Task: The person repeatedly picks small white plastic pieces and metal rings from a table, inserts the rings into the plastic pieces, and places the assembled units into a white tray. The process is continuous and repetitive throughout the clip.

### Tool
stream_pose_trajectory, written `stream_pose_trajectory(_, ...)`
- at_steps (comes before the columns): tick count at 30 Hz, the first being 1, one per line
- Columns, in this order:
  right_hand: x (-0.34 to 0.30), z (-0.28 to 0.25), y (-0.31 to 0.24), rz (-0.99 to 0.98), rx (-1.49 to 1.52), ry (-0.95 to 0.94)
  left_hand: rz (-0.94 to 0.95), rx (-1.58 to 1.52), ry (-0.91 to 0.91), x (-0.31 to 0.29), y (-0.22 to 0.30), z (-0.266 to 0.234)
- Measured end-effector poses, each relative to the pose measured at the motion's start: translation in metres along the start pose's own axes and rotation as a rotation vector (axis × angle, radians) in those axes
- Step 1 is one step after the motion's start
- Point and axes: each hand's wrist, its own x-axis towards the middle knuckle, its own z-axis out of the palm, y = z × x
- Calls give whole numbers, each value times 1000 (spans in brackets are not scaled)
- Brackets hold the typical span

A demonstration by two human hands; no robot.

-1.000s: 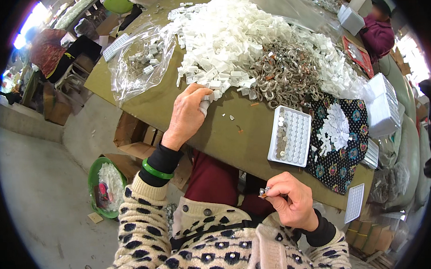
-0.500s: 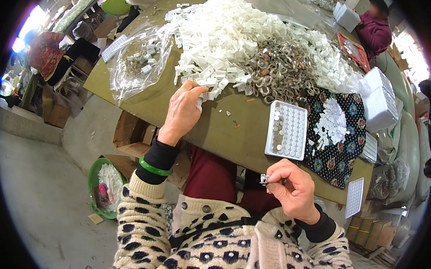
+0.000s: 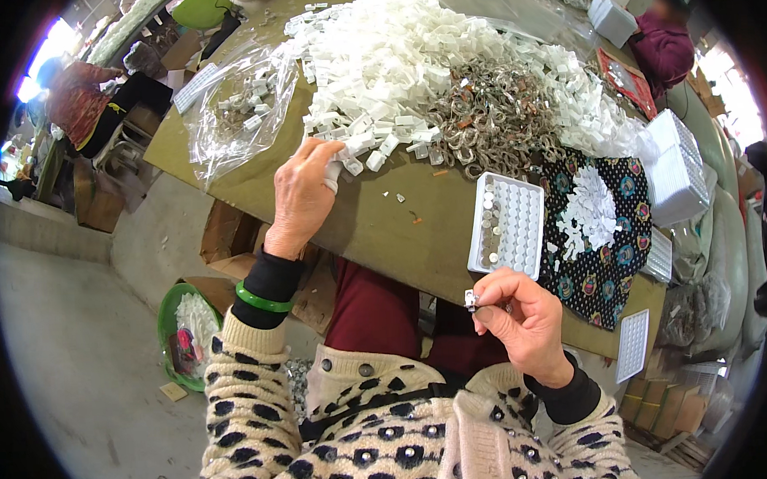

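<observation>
My left hand (image 3: 302, 196) is closed at the near left side of a big heap of small white boxes (image 3: 394, 62). A white piece (image 3: 332, 175) shows under its fingers; its exact kind is hard to make out. In front of my body, past the table's near edge, my right hand (image 3: 526, 323) pinches a small shiny metal part (image 3: 471, 300) between thumb and fingertips. A white tray (image 3: 510, 227) with rows of round hollows lies just beyond that hand, and small round discs (image 3: 490, 223) fill part of its left side.
Curved metal parts (image 3: 502, 113) lie heaped beside the boxes. White bits (image 3: 587, 211) rest on a dark patterned cloth (image 3: 562, 275), with stacked white trays (image 3: 677, 170) to its right. A clear bag (image 3: 244, 113) lies far left. A green basin (image 3: 171, 319) stands on the floor. Two people sit farther off.
My left hand has shifted left with the white piece. My right hand has risen slightly, and the metal part in it is turned differently.
</observation>
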Motion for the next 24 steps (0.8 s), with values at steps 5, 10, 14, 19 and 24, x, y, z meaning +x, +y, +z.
stream_pose_trajectory(5, 11, 3, -1, 39, 89, 63, -522, -1017, -69, -4, 28, -9)
stream_pose_trajectory(10, 19, 4, 1, 82, 196, 202, -759, -1774, -305, -35, 88, 6)
stream_pose_trajectory(14, 17, 0, 2, 101, 222, 238, -807, -1971, -335, -55, 123, 23)
stream_pose_trajectory(19, 12, -9, -1, 140, 319, 292, -739, -1854, -341, -65, 134, 34)
stream_pose_trajectory(24, 7, -11, -6, 169, 297, 307, -669, -1796, -301, -70, 138, 41)
